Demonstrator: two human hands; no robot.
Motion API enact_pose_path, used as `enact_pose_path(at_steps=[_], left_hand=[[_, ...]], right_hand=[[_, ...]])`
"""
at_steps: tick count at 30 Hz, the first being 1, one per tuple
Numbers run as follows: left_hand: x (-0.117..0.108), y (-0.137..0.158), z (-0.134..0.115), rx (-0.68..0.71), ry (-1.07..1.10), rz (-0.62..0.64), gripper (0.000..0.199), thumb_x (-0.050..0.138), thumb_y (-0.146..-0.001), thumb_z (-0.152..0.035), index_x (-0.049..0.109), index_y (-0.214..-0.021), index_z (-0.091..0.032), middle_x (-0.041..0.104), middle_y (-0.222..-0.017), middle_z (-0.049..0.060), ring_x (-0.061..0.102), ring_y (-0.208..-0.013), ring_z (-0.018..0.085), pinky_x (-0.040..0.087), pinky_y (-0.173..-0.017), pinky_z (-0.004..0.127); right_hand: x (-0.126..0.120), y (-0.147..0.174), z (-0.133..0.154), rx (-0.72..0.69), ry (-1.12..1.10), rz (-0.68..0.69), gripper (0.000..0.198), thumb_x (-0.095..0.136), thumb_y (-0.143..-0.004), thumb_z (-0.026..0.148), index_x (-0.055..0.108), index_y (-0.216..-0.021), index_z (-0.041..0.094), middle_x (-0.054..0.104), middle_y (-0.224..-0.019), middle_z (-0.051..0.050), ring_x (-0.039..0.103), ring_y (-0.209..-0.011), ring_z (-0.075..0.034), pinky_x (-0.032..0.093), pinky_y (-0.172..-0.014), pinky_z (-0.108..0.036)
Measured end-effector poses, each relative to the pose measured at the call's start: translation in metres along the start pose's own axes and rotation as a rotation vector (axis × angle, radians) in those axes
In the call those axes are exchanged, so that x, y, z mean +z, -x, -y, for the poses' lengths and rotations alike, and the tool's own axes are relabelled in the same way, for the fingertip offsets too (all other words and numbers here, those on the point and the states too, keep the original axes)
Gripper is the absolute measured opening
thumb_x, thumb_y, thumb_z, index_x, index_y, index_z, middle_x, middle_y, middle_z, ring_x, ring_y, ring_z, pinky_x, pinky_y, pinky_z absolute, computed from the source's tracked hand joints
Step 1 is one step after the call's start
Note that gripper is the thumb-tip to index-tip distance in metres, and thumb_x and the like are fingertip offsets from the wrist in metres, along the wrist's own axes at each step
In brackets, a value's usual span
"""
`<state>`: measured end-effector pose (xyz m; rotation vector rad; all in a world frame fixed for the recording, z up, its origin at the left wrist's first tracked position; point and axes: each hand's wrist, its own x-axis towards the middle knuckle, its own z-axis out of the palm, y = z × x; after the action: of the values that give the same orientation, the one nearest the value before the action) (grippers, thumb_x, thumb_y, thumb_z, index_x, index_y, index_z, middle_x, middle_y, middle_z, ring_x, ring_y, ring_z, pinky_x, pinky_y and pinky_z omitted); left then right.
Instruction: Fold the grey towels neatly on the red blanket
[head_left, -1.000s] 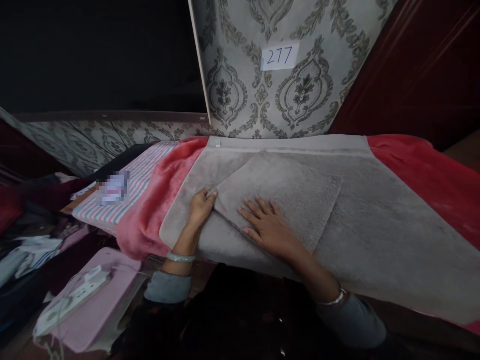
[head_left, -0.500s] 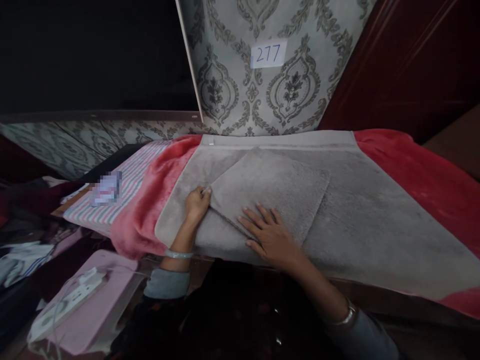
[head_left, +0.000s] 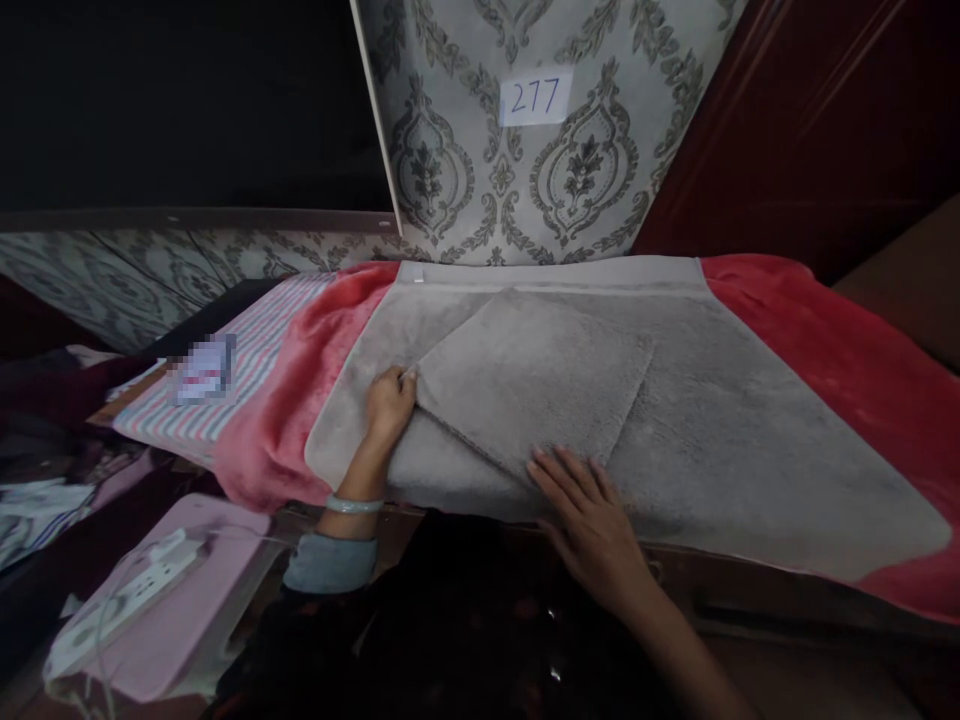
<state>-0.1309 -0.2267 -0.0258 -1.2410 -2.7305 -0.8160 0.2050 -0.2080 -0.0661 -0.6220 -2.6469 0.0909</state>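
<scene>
A grey plush cloth (head_left: 532,370), folded into a four-sided shape, lies at a slant on a larger grey plush mat (head_left: 750,450). At the cloth's left corner, my left hand (head_left: 390,405) is closed, thumb against fingers, pinching that corner. My right hand (head_left: 592,520) rests over the cloth's near corner, palm down, fingers stretched out and holding nothing. That near corner is partly hidden beneath the fingertips. A pale band with a small white tag runs along the mat's far edge.
Red blankets (head_left: 840,340) show around the mat. A striped cloth (head_left: 247,350) with a blurred item lies left. Lower left, a pink stool (head_left: 172,620) bears a white power strip (head_left: 124,605) with cables. A dark screen (head_left: 187,110) hangs behind, beside patterned wallpaper.
My right hand has slid right and toward me, from the cloth's middle front to its near corner. My left hand keeps its pinch. The view has shifted slightly.
</scene>
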Motion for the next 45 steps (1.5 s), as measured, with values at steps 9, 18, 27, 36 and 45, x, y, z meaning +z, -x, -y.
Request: enact_pose_path(at_steps=[9, 18, 27, 36, 45], left_hand=[[0.003, -0.001, 0.003, 0.013, 0.047, -0.027, 0.036, 0.041, -0.094, -0.035, 0.068, -0.106, -0.016, 0.074, -0.103, 0.012, 0.065, -0.094, 0.024, 0.046, -0.081, 0.033], [0.001, 0.001, 0.002, 0.023, 0.050, -0.029, 0.034, 0.042, -0.094, -0.034, 0.068, -0.104, -0.016, 0.074, -0.102, 0.012, 0.065, -0.094, 0.025, 0.046, -0.081, 0.032], [0.000, -0.001, -0.002, -0.018, -0.025, -0.004, 0.033, 0.040, -0.094, -0.031, 0.068, -0.104, -0.017, 0.073, -0.104, 0.014, 0.066, -0.099, 0.027, 0.047, -0.082, 0.034], [-0.008, 0.004, -0.018, 0.186, -0.033, -0.202, 0.040, 0.042, -0.089, -0.028, 0.066, -0.116, -0.010, 0.068, -0.118, 0.020, 0.059, -0.117, 0.033, 0.044, -0.104, 0.046], [0.024, 0.059, -0.074, 0.579, -0.201, 0.084, 0.060, 0.051, -0.092, -0.047, 0.048, -0.148, -0.025, 0.038, -0.158, 0.016, 0.031, -0.147, 0.041, 0.029, -0.114, 0.066]], right_hand=[[0.005, 0.000, -0.023, 0.009, -0.001, -0.168, 0.082, 0.043, -0.079, -0.002, 0.038, -0.153, 0.033, 0.052, -0.150, -0.004, 0.030, -0.149, -0.029, 0.026, -0.116, -0.062], [0.009, 0.005, -0.027, -0.008, -0.095, -0.233, 0.074, 0.043, -0.078, 0.000, 0.051, -0.145, 0.030, 0.061, -0.141, -0.005, 0.043, -0.142, -0.026, 0.032, -0.115, -0.060], [0.005, 0.003, -0.026, -0.044, -0.196, -0.319, 0.053, 0.046, -0.087, 0.004, 0.063, -0.131, 0.028, 0.071, -0.125, -0.005, 0.059, -0.126, -0.023, 0.042, -0.109, -0.055], [-0.024, -0.014, -0.027, 0.040, -0.311, -0.396, 0.022, 0.049, -0.099, 0.024, 0.070, -0.106, 0.027, 0.076, -0.103, -0.005, 0.068, -0.109, -0.023, 0.047, -0.106, -0.051], [-0.015, -0.093, -0.033, 0.175, 0.019, 0.106, 0.065, 0.048, -0.098, 0.047, 0.034, -0.157, 0.023, 0.028, -0.164, -0.011, 0.022, -0.151, -0.033, 0.028, -0.117, -0.059]])
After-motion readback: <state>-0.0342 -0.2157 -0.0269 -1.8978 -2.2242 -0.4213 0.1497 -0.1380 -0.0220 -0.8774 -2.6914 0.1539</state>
